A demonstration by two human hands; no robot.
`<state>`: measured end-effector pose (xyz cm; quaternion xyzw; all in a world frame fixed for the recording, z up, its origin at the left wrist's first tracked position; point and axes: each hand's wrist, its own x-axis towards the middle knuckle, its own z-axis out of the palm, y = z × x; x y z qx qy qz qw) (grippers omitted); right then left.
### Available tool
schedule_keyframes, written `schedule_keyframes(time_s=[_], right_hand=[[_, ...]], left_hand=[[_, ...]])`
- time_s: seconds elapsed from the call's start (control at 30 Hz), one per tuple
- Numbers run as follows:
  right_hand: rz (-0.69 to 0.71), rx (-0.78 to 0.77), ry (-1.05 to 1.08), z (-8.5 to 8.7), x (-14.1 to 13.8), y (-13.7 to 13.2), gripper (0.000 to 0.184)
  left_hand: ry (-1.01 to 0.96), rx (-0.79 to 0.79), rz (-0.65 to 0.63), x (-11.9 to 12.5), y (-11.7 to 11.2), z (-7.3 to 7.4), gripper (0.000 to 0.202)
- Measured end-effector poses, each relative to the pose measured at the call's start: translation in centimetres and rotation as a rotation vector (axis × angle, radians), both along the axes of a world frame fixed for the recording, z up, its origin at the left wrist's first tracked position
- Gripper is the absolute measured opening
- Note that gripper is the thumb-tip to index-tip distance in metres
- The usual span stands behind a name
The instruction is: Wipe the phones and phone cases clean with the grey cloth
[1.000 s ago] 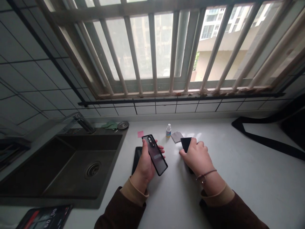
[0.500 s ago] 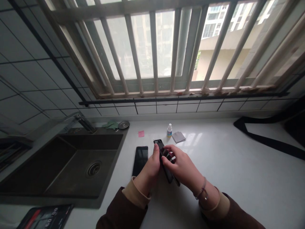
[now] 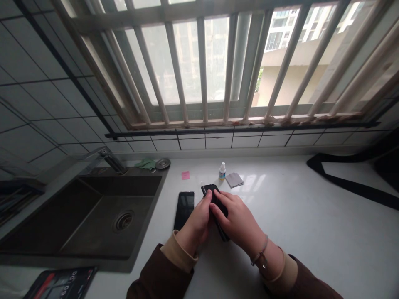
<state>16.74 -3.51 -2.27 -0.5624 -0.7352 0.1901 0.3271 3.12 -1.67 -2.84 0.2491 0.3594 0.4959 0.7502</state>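
A black phone is held between my two hands over the counter, tilted with its top end pointing up and left. My left hand wraps its left side, thumb lying along the upper face. From the right, my right hand grips the phone, its fingers near the top and its thumb across the face. My hands cover much of the phone. Another dark phone lies flat on the counter just left of my left hand. Beyond my hands stand a small white-capped bottle and a grey folded cloth.
A dark sink with a faucet is at left. A green cloth and a metal strainer sit by its back corner. A pink note, a timer and a black strap lie on the white counter.
Two dark layers stood apart at the lower right of the held phone; now they look closed together. My right fingers have flattened onto it, and my right thumb has shifted slightly.
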Motion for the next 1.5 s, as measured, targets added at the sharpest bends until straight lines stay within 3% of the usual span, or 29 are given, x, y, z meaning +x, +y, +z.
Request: schedule_keyframes(time_s=[0.2, 0.33, 0.43, 0.5, 0.67, 0.93, 1.3, 1.4, 1.5], right_hand=[[0.059, 0.022, -0.022, 0.4, 0.4, 0.1, 0.049], [0.122, 0.003, 0.126, 0.9, 0.8, 0.2, 0.047], [0.016, -0.044, 0.181, 1.1, 0.9, 0.3, 0.039], [-0.028, -0.116, 0.145, 1.1, 0.9, 0.4, 0.045], [0.231, -0.319, 0.245, 0.8, 0.4, 0.3, 0.07], [0.133, -0.171, 0.144, 0.6, -0.1, 0.1, 0.07], [0.075, -0.146, 0.2, -0.2, -0.2, 0.3, 0.07], [0.136, -0.256, 0.334, -0.2, -0.2, 0.3, 0.071], [0.315, -0.473, 0.457, -0.3, -0.3, 0.1, 0.066]], left_hand=[[0.136, 0.052, 0.125, -0.3, 0.3, -0.3, 0.037], [0.027, -0.113, 0.123, -0.8, 0.6, 0.8, 0.046], [-0.023, -0.207, 0.139, -1.4, 1.1, 1.7, 0.063], [-0.005, -0.186, 0.206, -1.8, 1.3, 2.2, 0.069], [-0.011, -0.145, 0.271, -2.0, 1.3, 2.9, 0.07], [-0.074, -0.126, 0.226, -1.8, 1.2, 2.6, 0.07], [-0.075, -0.073, 0.255, -1.5, 0.8, 2.7, 0.067], [-0.054, -0.031, 0.325, -1.6, 0.8, 2.9, 0.068], [-0.078, -0.025, 0.373, -1.8, 0.8, 3.0, 0.068]])
